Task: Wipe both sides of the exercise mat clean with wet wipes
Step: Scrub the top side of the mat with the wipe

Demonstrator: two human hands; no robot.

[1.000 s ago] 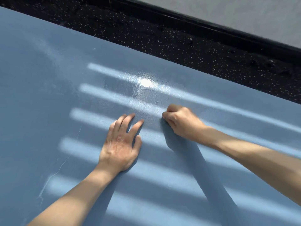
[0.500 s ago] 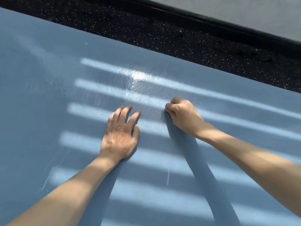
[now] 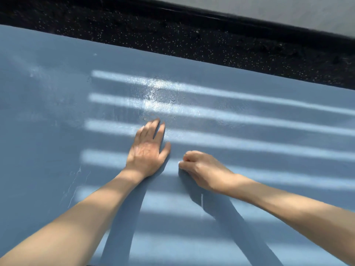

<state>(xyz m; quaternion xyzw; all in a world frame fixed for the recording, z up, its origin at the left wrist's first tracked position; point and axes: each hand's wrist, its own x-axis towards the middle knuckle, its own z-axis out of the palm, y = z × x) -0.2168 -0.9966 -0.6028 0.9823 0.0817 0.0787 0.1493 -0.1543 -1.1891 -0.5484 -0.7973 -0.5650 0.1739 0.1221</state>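
Note:
A blue exercise mat (image 3: 57,112) fills most of the view, striped with sunlight. My left hand (image 3: 148,150) lies flat on it, fingers straight and pointing away from me. Just to its right, my right hand (image 3: 201,169) is curled into a fist pressed on the mat; a tiny white edge of the wet wipe (image 3: 179,162) shows at the knuckles, the rest hidden inside the fist. A wet, glistening patch (image 3: 159,96) lies on the mat beyond the left fingertips.
Beyond the mat's far edge runs a black speckled floor (image 3: 211,47), then a dark skirting strip (image 3: 230,18) and a grey wall (image 3: 288,10). Pale scuff lines (image 3: 75,181) mark the mat at the left.
My right hand has drawn back toward me across the mat, from level with the left fingertips to beside the left wrist. The left hand stays flat in place.

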